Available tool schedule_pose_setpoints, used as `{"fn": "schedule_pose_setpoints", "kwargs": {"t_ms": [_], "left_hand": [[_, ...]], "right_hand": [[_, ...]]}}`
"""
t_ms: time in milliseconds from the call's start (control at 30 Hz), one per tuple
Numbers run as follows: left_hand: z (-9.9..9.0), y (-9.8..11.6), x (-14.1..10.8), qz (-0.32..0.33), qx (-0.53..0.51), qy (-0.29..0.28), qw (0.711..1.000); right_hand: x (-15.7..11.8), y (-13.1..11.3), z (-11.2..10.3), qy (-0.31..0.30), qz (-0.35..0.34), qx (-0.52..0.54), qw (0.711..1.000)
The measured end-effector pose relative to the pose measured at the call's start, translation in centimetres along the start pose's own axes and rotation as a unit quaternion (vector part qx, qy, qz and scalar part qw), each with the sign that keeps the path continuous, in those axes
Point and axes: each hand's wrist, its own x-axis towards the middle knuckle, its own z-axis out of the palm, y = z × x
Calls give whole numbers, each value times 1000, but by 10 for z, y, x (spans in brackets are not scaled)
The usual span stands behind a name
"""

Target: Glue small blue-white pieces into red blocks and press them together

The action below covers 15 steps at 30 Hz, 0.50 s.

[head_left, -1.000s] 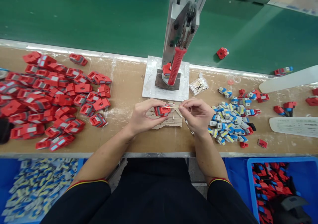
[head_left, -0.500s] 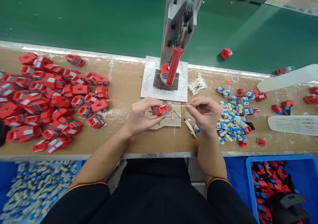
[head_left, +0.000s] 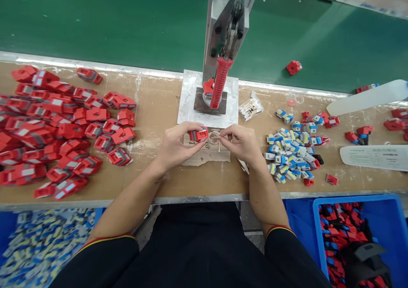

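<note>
My left hand (head_left: 179, 145) grips a small red plastic toy vehicle part (head_left: 198, 135) between thumb and fingers, its recessed side facing up. Beside it, my right hand (head_left: 240, 141) is closed in a pinch on a thin cotton swab, mostly hidden by the fingers, at a small round clear dish (head_left: 214, 137). The dish sits on a torn piece of cardboard (head_left: 207, 157), which is marked with dark spots. Another cotton swab (head_left: 219, 146) lies there below the dish.
Ahead stands a hand press with a red handle (head_left: 221, 84) on a metal plate (head_left: 188, 105). Red parts (head_left: 70, 130) are heaped left; blue-and-white pieces (head_left: 288, 158) lie right. A bag of cotton swabs (head_left: 251, 108) rests by the plate. Blue bins (head_left: 318, 232) stand below the table edge.
My right hand has moved left with the swab, to the dish and closer to my left hand. The red part has shifted slightly left and up in view, still held.
</note>
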Motion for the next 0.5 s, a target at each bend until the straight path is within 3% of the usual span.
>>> {"fn": "schedule_pose_setpoints", "kwargs": {"t_ms": [100,233,500], "left_hand": [[1,1,0,-2,2,1,1000],[4,1,-3,17,20,-10,1000],[8,1,-5,54,27,-3,998]], "right_hand": [[-2,-6,-7,76,15,69,995],[-5,-17,-4,164,34,204,965],[-5,-25,14,147,40,294,944]]}}
